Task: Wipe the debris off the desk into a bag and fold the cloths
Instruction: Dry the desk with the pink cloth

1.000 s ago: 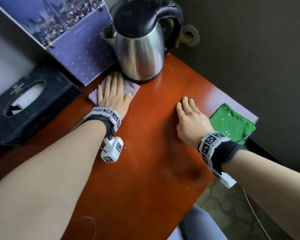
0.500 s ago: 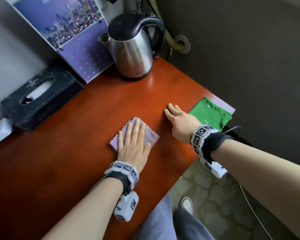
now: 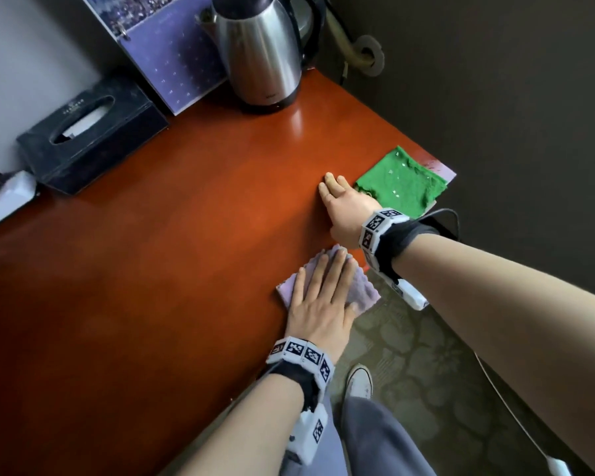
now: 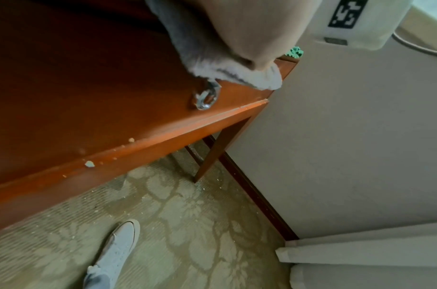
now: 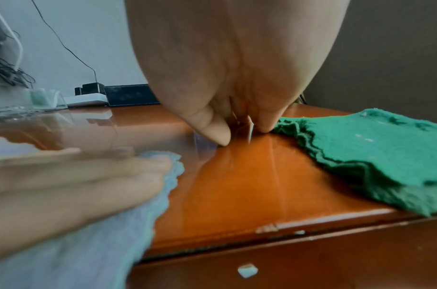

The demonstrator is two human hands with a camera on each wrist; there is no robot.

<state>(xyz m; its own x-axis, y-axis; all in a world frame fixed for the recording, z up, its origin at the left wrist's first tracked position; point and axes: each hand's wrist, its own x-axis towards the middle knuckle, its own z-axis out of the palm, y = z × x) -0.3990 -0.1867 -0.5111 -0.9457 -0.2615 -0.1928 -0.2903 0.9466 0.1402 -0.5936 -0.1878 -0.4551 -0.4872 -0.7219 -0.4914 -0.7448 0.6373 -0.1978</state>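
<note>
While the left hand (image 3: 318, 304) presses flat, fingers straight, on the lilac cloth (image 3: 468, 293) at the desk's (image 3: 152, 286) near edge, crumbs (image 4: 89, 163) dot that edge. Just beyond, the right hand (image 3: 346, 209) rests flat on bare wood, holding nothing, beside the speckled green cloth (image 3: 406, 183). Farthest stands a kettle (image 3: 261, 53).

The kettle (image 3: 263, 53) stands at the far side of the desk (image 3: 152, 269), with a calendar (image 3: 158, 46) on its left. The tissue box (image 3: 93, 132) sits farther left. One cloth (image 3: 404, 183) lies on the right corner. Another cloth (image 3: 464, 290) lies at the near edge under the left hand (image 3: 320, 300). The right hand (image 3: 347, 211) rests between the cloths.
</note>
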